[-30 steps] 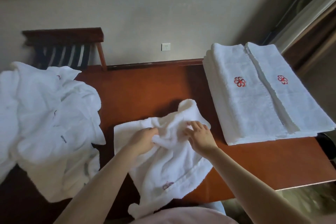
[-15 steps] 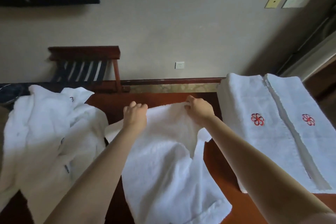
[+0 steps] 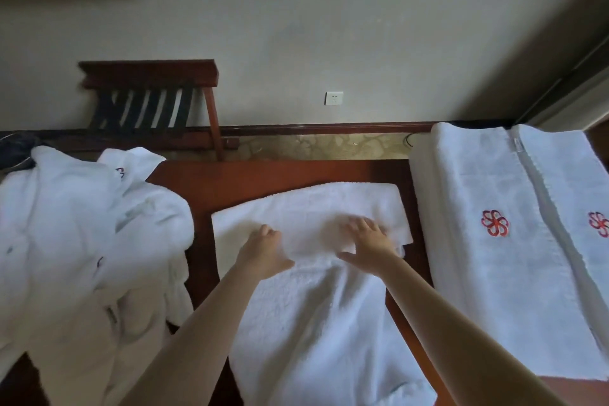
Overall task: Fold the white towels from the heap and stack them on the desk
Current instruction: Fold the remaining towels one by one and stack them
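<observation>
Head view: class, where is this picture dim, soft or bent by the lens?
Head view: dim overall, heap shadowed below, folded stack brightest; head view: detail soft, left hand and right hand slightly smeared; head view's edges: door frame leans, wide-angle stretch.

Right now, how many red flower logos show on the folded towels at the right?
2. The first logo is on the left pile; the second logo is on the right pile, at the frame's edge. More may be hidden underneath.
</observation>
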Demonstrator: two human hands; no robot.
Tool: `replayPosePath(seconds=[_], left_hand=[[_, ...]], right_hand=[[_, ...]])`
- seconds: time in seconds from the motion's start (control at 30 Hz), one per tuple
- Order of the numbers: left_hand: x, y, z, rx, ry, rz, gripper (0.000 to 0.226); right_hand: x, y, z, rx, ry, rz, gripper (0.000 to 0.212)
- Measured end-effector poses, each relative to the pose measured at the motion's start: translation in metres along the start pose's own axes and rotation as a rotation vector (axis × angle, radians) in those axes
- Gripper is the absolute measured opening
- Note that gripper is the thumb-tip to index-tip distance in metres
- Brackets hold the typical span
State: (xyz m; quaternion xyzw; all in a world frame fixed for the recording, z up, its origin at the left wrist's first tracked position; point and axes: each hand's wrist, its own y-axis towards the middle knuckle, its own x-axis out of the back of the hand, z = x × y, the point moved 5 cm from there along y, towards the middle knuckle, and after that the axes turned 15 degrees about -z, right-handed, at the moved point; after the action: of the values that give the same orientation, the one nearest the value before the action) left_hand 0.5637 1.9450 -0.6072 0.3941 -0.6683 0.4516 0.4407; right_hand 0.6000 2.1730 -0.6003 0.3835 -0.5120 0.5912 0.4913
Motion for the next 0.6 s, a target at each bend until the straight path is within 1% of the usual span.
replayPosePath(seconds=[0.1,0.3,0.47,0.6], left_hand=[[-0.006,-0.014,-0.001,-0.002,-0.054,-0.053,0.050],[-0.016,-0.051,-0.013,-0.071,0.005,-0.070,0.052],[-0.028,-0.088,-0.010,-0.153,0.038,-0.071,0.063],[-0.032,-0.119,-0.005,-0.186,0.043,-0.078,0.055]], right_hand=[[-0.014,-0.023,-0.012,-0.088,0.040,-0.032,0.067],[-0.029,-0.067,-0.012,-0.121,-0.008,-0.081,0.058],[-0.043,-0.108,-0.001,-0.145,-0.024,-0.111,0.049],[-0.051,-0.140,0.011,-0.121,-0.044,-0.116,0.050]])
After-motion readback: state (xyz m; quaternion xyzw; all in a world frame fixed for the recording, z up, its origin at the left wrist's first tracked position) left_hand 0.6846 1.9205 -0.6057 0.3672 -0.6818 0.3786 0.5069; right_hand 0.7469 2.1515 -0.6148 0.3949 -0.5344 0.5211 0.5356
